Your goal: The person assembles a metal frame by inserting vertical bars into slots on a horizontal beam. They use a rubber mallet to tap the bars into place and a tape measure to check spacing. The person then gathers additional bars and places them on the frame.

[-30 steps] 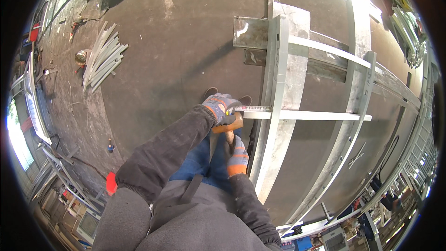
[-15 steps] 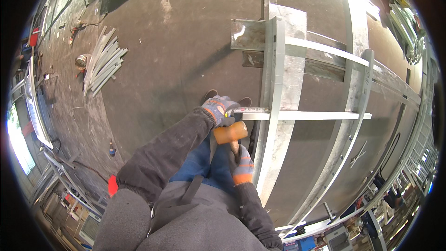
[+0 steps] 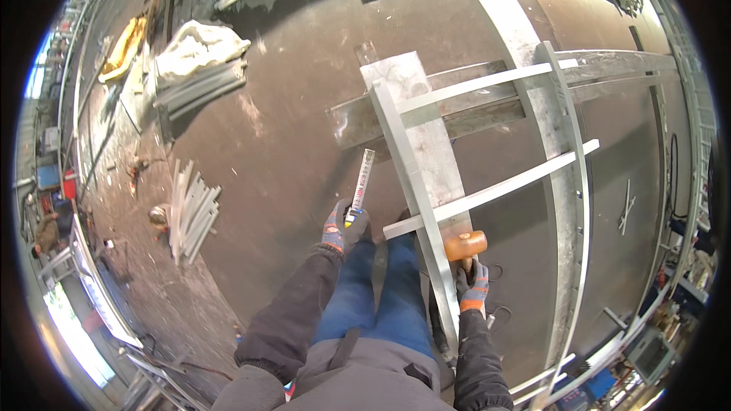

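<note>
The tape measure [image 3: 363, 186], clasped in the fingers of the left hand [image 3: 341, 230], has been swung clear of the lower crossbar [image 3: 495, 185], and the mallet [image 3: 466, 245], gripped by the fingers of the right hand [image 3: 474, 288], has been carried right of the left rail [image 3: 411, 171].

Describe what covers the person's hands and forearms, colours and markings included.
The left hand and right hand wear matching work gloves: grey, with orange bands toward the wrist and darker fingers. The left sleeve and right sleeve are long, of dark charcoal fabric, reaching the gloves.
</note>
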